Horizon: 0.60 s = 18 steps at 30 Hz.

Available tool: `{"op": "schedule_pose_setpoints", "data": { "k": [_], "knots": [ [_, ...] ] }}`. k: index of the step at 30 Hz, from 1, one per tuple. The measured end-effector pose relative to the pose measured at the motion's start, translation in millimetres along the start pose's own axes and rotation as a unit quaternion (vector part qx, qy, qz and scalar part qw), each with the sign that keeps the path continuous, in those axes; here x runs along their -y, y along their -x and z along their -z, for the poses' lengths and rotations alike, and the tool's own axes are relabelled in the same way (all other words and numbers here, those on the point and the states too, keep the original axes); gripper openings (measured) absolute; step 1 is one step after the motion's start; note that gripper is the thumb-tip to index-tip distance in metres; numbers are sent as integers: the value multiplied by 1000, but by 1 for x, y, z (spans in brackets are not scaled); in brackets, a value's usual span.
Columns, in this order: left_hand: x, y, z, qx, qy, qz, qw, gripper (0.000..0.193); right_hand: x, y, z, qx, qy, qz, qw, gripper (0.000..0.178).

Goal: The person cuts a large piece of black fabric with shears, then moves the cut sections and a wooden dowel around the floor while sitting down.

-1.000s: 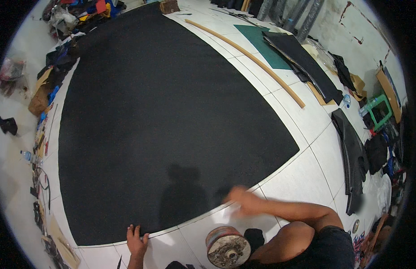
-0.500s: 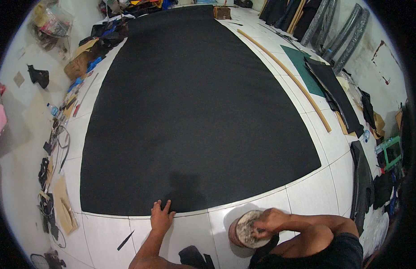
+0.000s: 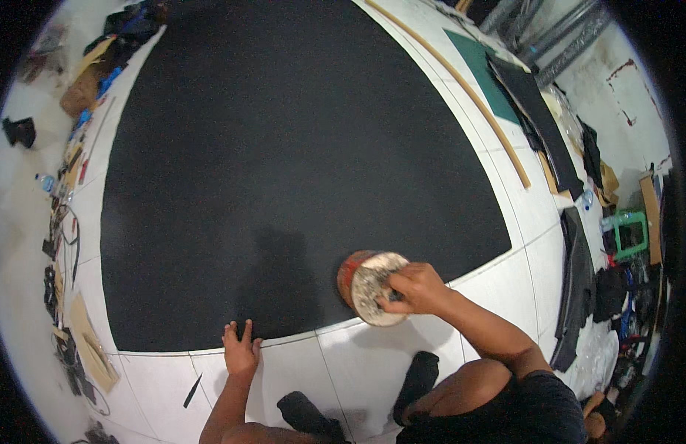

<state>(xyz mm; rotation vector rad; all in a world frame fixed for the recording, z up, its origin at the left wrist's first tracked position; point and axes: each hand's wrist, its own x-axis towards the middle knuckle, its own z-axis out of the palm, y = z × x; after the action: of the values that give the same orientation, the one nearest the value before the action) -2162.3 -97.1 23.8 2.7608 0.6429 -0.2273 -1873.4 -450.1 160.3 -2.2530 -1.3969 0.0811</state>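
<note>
A large black sheet of material (image 3: pixel 306 163) lies flat over the white tiled floor. My left hand (image 3: pixel 241 354) presses on its near edge, fingers spread on the sheet. My right hand (image 3: pixel 417 288) grips a round tin (image 3: pixel 371 280) by its top, fingertips hooked into the dark middle. The tin has a reddish side and a whitish, crusted top; it is tilted and overlaps the sheet's near edge. Its shadow falls on the tiles, so it appears raised. What the fingers grip inside the top is hard to see. A thin dark blade-like tool (image 3: pixel 193 391) lies on the tiles left of my left forearm.
A long curved-looking tan strip (image 3: pixel 461 85) runs along the sheet's right side. Beyond it are a green mat (image 3: pixel 480 74), folded black material (image 3: pixel 539 122) and a green plastic stool (image 3: pixel 630 235). Cords, cardboard (image 3: pixel 91 344) and a bottle (image 3: pixel 45 181) line the left wall.
My right hand has lifted the tin from the floor and carried it forward to the sheet's near edge. My left hand stays on the edge. The view has tipped downward.
</note>
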Motion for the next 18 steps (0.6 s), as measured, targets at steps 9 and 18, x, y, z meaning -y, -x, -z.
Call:
{"op": "schedule_pose_setpoints", "data": {
  "k": [9,18],
  "knots": [
    [-71,-28,121,197,4,74,978,76,40,-18,73,160,-100,-271,944,55],
    [-346,52,391,398,194,-127,887,54,209,233,334,115,-131,-641,748,63]
  ]
}}
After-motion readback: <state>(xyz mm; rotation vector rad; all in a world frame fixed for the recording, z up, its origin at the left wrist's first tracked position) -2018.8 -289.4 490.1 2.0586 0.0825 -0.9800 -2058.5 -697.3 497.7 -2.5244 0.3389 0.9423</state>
